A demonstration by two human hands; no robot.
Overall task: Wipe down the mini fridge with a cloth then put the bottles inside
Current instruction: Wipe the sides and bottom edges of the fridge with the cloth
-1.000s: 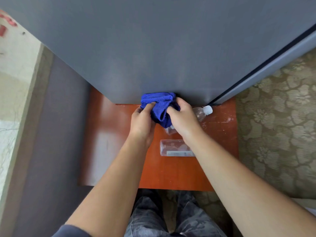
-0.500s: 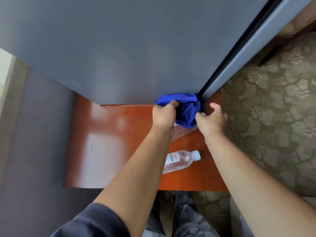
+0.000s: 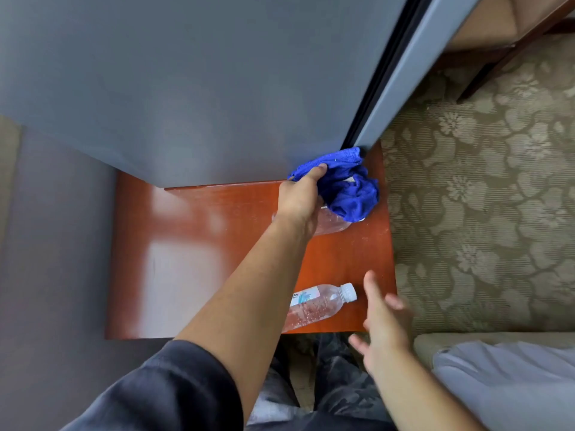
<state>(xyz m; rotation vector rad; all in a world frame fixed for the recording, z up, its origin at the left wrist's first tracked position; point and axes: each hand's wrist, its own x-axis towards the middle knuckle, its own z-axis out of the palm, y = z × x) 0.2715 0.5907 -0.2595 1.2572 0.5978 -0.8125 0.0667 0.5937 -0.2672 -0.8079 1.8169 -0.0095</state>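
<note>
- My left hand (image 3: 300,199) is up at one o'clock, fingers bunched tight on the blue cloth (image 3: 343,185), pressing it against the bottom corner of the grey mini fridge (image 3: 193,88), right by the dark door seam (image 3: 384,76).
- My right hand (image 3: 384,321) hovers at five o'clock, fingers spread wide, gripping nothing.
- One clear bottle (image 3: 315,304) lies on its side on the reddish wooden stand (image 3: 199,259), white cap pointing towards three o'clock, just beside my right fingertips but not touching them.
- A second bottle (image 3: 333,222) lies under my left wrist and the hanging cloth, mostly hidden.
- Patterned carpet (image 3: 473,219) fills the three o'clock side.
</note>
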